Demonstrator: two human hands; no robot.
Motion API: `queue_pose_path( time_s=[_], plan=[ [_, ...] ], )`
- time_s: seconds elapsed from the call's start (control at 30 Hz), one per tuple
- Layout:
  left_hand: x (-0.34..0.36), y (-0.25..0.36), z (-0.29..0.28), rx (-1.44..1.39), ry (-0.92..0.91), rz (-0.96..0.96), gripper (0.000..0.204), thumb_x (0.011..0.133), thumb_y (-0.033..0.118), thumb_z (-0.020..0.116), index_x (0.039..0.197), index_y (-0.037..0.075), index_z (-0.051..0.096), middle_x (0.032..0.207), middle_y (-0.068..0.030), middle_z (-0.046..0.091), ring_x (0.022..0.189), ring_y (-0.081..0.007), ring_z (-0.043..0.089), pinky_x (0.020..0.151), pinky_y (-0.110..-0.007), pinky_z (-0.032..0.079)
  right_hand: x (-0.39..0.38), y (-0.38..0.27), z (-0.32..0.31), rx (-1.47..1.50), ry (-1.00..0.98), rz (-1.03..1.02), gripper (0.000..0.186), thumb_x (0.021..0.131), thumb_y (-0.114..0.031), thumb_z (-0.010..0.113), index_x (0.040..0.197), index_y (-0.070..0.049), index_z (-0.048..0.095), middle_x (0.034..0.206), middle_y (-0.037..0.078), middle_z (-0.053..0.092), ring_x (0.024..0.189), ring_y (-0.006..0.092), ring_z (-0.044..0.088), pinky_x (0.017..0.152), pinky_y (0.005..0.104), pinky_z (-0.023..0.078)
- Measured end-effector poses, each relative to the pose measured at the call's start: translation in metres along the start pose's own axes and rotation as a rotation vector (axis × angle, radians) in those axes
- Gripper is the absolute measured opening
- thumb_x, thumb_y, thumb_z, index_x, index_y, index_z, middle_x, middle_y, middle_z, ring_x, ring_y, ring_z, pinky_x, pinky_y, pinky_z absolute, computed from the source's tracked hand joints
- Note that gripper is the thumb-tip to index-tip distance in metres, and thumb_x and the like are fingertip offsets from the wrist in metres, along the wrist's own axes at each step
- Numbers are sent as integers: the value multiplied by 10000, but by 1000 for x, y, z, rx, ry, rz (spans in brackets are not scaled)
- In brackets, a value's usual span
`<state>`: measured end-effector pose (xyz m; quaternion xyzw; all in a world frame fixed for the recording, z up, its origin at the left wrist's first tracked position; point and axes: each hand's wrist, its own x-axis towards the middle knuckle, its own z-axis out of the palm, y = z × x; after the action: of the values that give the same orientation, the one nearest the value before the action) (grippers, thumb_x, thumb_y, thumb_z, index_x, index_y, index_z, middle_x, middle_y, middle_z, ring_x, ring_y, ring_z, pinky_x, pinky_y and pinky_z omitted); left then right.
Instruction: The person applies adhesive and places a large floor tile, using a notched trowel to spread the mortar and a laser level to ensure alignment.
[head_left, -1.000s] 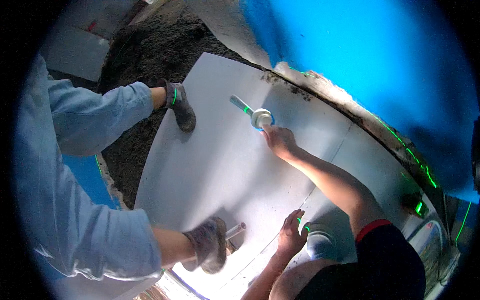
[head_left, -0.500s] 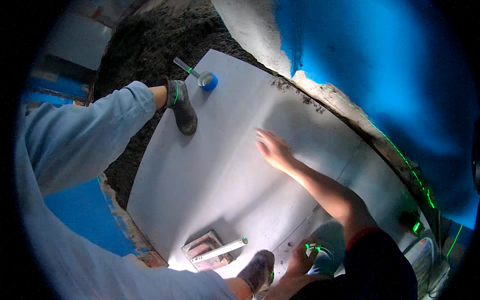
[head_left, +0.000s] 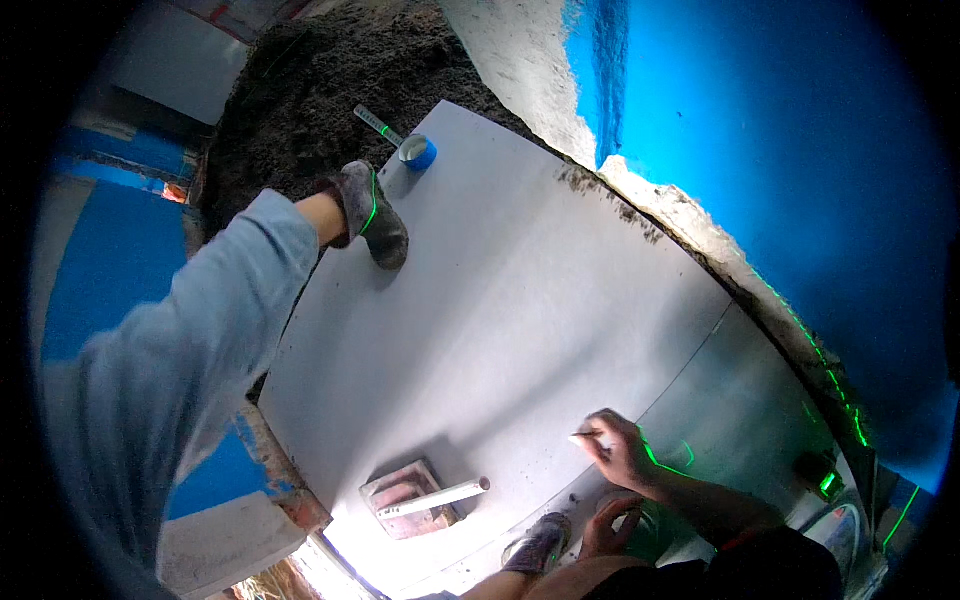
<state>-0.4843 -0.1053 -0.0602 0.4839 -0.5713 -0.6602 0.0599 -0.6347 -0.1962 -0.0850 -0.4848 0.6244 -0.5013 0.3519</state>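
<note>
My right hand [head_left: 617, 455] is above the large white slab [head_left: 450, 310], near the seam between two slabs. Its fingers are pinched on a thin little object with a pale tip, too small to name. Lower down, my left hand [head_left: 606, 528] has curled fingers beside a sock-covered foot [head_left: 540, 543]. What it holds, if anything, I cannot make out. Left of the hands lies a square pinkish block [head_left: 400, 488] with a white tube [head_left: 435, 497] across it. A blue round container or roll [head_left: 418, 152], pale inside, sits at the slab's far left edge beside a pale marked strip [head_left: 379, 124].
A leg in light blue trousers [head_left: 200, 290] reaches in from the left, its grey-socked foot [head_left: 372, 215] on the slab. Rough dark mortar [head_left: 310, 80] borders the far left. A blue wall [head_left: 760, 140] rises at right. A device with a green light [head_left: 824, 478] stands at lower right.
My right hand has drawn back from the slab's middle toward my left hand, its fingers going from stretched out to pinched. The whole view has shifted slightly.
</note>
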Motion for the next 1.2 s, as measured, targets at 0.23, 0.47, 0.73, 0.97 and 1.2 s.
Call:
queue_pose_path(
  time_s=[0.23,0.47,0.73,0.97,1.2],
  plan=[
    [-4,-5,1,-356,160,-220,268,953,134,642,1178,-9,665,1141,-107,691,1076,-178,623,966,-311,462,48,-22,51,13,-381,-56,154,934,-168,669,910,-24,622,779,111,652,644,275,657,597,375,512],
    [-15,-16,-10,-367,215,-150,299,922,129,676,1200,22,650,1069,-92,698,1025,-186,626,938,-309,472,89,-50,115,-56,-193,-245,245,977,-246,598,897,-14,598,692,146,605,652,350,646,616,481,521],
    [-38,5,-22,-141,196,-92,448,838,169,774,1231,30,608,1152,-151,646,1135,-236,597,987,-350,447,86,-75,214,-455,-1340,-57,609,1026,-512,418,968,39,673,787,198,704,793,337,711,777,472,544],
    [-34,-51,-3,-321,318,95,536,763,77,814,1250,34,593,1177,-136,631,1158,-253,594,975,-354,478,81,-62,247,-152,-1523,123,491,941,-484,625,928,3,689,770,116,707,691,225,674,698,384,497],
    [-40,-19,-14,-601,550,-7,435,704,-2,778,1119,-8,647,1138,-134,630,1081,-266,638,953,-350,490,103,-85,207,-106,-1236,245,393,954,-395,632,988,-3,641,754,67,663,653,154,623,593,349,496]
  ],
)
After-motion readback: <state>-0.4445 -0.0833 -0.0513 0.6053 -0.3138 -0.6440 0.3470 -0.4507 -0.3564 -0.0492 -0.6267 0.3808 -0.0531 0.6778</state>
